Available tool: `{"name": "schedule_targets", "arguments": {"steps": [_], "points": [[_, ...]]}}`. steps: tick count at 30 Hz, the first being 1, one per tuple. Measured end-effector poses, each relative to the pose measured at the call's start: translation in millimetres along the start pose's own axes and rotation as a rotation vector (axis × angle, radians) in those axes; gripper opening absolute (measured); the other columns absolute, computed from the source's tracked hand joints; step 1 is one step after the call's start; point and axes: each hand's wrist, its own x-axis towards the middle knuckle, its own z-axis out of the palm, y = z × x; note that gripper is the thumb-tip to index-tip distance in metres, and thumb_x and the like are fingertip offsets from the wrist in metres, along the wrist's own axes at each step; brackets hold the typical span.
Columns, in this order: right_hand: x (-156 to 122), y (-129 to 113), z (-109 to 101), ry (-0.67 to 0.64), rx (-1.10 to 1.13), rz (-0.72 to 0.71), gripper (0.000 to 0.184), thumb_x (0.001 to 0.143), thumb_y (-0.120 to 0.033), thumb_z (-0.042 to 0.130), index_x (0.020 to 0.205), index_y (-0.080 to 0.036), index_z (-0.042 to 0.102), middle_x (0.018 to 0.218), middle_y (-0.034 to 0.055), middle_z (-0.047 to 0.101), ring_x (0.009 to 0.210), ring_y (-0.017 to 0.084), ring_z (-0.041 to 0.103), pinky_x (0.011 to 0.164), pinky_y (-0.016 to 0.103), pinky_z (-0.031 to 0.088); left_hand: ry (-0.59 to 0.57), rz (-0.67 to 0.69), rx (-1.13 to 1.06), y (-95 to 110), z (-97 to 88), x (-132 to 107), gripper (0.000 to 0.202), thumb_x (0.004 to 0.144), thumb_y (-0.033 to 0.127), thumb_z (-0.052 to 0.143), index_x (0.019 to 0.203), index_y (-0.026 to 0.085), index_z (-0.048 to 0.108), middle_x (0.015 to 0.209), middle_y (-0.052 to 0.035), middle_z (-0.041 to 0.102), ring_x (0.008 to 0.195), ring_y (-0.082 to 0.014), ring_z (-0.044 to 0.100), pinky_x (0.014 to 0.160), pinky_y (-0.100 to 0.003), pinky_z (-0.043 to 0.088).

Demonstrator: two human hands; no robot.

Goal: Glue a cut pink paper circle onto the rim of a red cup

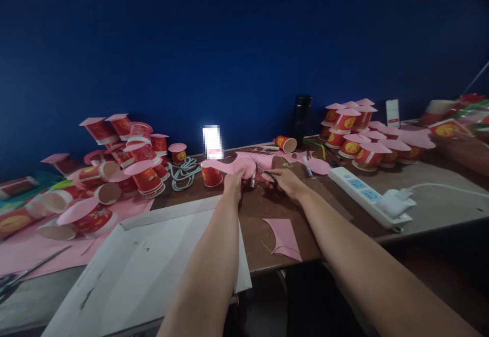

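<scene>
My left hand (234, 180) is closed on a piece of pink paper (244, 166) with a rounded outline, held above the brown table (267, 209). My right hand (287, 181) grips a pair of black-handled scissors (266, 172) whose blades point left into the pink paper. A red paper cup (211, 175) stands just left of my left hand. A pink paper offcut (284, 239) lies near the table's front edge between my forearms.
Heaps of red cups with pink paper lids sit at the left (114, 169) and the right (359, 133). A white power strip (367, 189), a black bottle (301, 118), a coiled cable (185, 171), a lit phone (212, 142) and white sheets (153, 260) surround the hands.
</scene>
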Motion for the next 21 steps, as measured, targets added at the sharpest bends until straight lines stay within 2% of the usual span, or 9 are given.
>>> {"name": "schedule_targets", "arguments": {"steps": [5,16,21], "points": [[0.2,-0.5,0.2,0.011,-0.002,0.018,0.038,0.066,-0.051,0.074,0.076,-0.014,0.069,0.060,0.0008,0.060,0.047,0.006,0.048,0.037,0.016,0.023,-0.016,0.008,-0.009,0.5,-0.7,-0.3,0.034,0.059,0.026,0.080,0.084,0.007,0.065,0.063,-0.0025,0.061,0.048,-0.0093,0.052,0.043,-0.021,0.039],[-1.4,-2.2,1.2,0.002,0.000,0.016,0.038,0.065,-0.051,0.074,0.077,-0.015,0.071,0.061,0.0002,0.060,0.049,0.006,0.048,0.038,0.017,0.023,0.010,-0.014,-0.028,4.5,0.6,-4.2,0.033,0.059,0.023,0.080,0.082,0.007,0.064,0.060,-0.0008,0.058,0.046,-0.0091,0.051,0.045,-0.022,0.041],[-0.4,-0.7,0.2,-0.001,-0.016,0.013,0.038,0.066,-0.051,0.074,0.079,-0.016,0.071,0.061,0.0003,0.060,0.048,0.006,0.047,0.037,0.016,0.023,0.024,-0.022,-0.036,4.7,1.0,-3.7,0.034,0.058,0.022,0.080,0.083,0.006,0.064,0.064,-0.0033,0.061,0.049,-0.0105,0.055,0.046,-0.022,0.044]]}}
